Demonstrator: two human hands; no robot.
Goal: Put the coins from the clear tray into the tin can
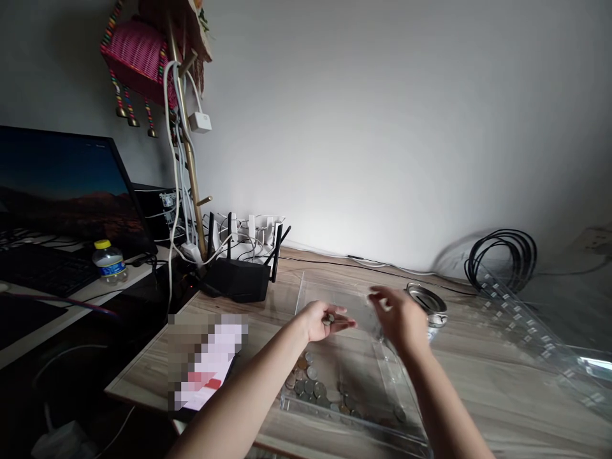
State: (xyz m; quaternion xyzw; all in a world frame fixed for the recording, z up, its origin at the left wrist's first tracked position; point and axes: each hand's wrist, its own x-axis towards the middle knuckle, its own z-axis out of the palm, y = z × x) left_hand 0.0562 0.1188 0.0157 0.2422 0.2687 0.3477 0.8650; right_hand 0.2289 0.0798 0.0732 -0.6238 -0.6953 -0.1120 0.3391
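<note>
My left hand (325, 320) is turned palm up above a clear plastic tray (299, 299), fingers stretched to the right, with coins (329, 319) resting in its palm. My right hand (401, 315) is raised to the right of it, its thumb and fingers curled together in a pinch and slightly blurred. Whatever those fingertips hold, if anything, is too small to make out. Just behind the right hand stands a round tin (428, 303) with a slot in its metal lid, partly covered by the hand. Silver and copper coins (310, 387) lie scattered along the tray's near side.
A black router (236, 280) with upright antennas sits at the table's back left. A pixelated phone screen (210, 363) lies left of my forearm. At the right are a coil of black cable (502, 258) and a clear plastic panel (530, 331). A bottle (109, 262) stands by a monitor (62, 191).
</note>
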